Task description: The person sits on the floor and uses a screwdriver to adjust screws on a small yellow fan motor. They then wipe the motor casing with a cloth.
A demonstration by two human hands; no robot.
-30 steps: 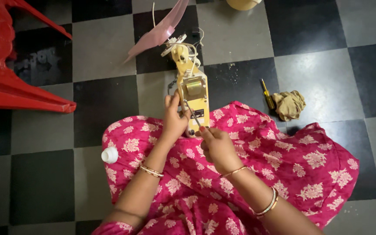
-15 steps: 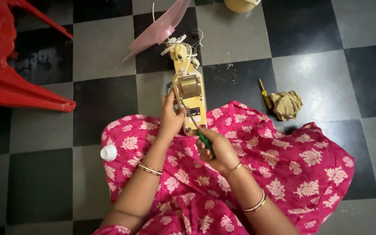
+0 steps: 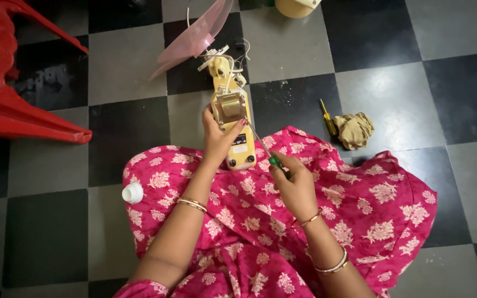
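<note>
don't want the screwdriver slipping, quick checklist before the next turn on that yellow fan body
1. Left hand grips the yellow fan body: ok, fingers wrapped round its side.
2. Right hand holds the green-handled screwdriver: ok, handle in the fist.
3. Tip seated in a screw: cannot tell, the shaft ends at the body's metal plate but the screw head is too small to see.
4. Body supported: ok, its lower end rests on the pink floral cloth over the lap.
5. Pink blade free of the hands: ok, it lies at the far end.
6. Loose wires near the top: cannot tell whether they are clear.
</note>
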